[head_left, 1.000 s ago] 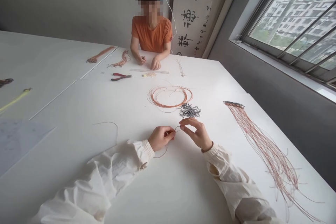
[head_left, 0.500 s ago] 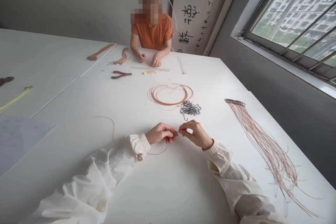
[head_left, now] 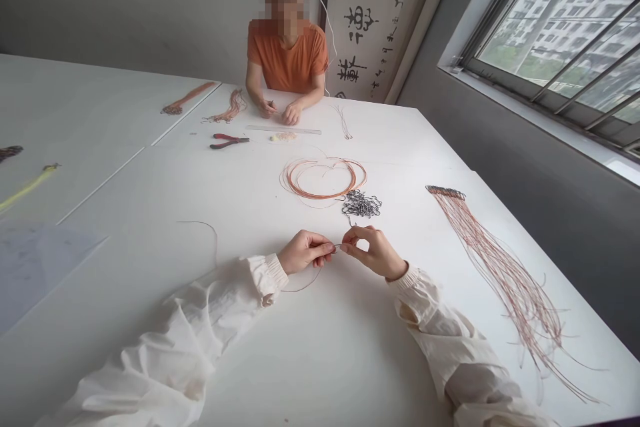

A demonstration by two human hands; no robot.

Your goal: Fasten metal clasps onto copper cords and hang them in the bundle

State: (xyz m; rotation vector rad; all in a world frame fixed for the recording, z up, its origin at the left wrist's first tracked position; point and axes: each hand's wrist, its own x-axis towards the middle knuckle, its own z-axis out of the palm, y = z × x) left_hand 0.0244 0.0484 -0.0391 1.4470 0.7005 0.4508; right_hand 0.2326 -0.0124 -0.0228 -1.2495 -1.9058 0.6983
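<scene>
My left hand (head_left: 306,252) is closed in a pinch on a thin reddish-brown fishing line (head_left: 306,287), which loops out below the fingers and past the sleeve. Close by on its right, my right hand (head_left: 374,252) pinches thumb and forefinger together at the end of a thin dark strand that spans the small gap between both hands. Whether a hook is under the left fingertips I cannot tell. Just beyond the hands lies a pile of dark metal fish hooks (head_left: 363,204), touching a coil of orange-brown line (head_left: 324,197).
A bundle of lines with hooks (head_left: 493,260) stretches along the right side of the white table. Across from me, a person in an orange shirt (head_left: 287,60) works near red-handled pliers (head_left: 229,141) and a clear ruler (head_left: 284,129). A plastic sheet (head_left: 45,267) lies at left.
My right hand's fingers have shifted slightly, and a bit more of the strand shows between the hands. The view has moved a little; the rest stays put.
</scene>
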